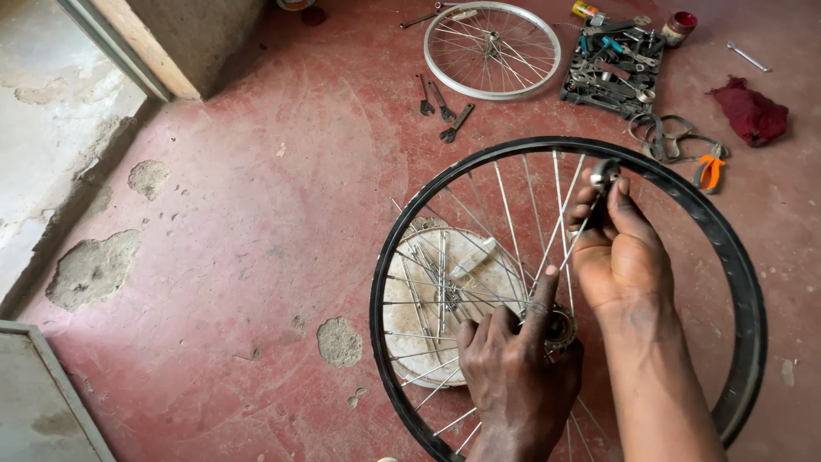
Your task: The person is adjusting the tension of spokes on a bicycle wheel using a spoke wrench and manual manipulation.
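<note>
Black bicycle wheel (742, 282) tilted up off the red floor (239, 257), close in front, so spokes and hub face the worker. Left hand (517, 376) closed around the hub (560, 328), apparently steadying it, index finger up along a spoke. Right hand (620, 252) pinched on a small metal tool (604, 175) set on a spoke (575, 235) near the rim. Round tray of loose spokes (445, 295) underneath, within reach. Bare silver rim (493, 50), tool tray (611, 73), orange pliers (710, 169), red rag (751, 111) farther back.

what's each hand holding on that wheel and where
Left hand grips the wheel at its hub; right hand pinches a small metal tool on a spoke.
</note>
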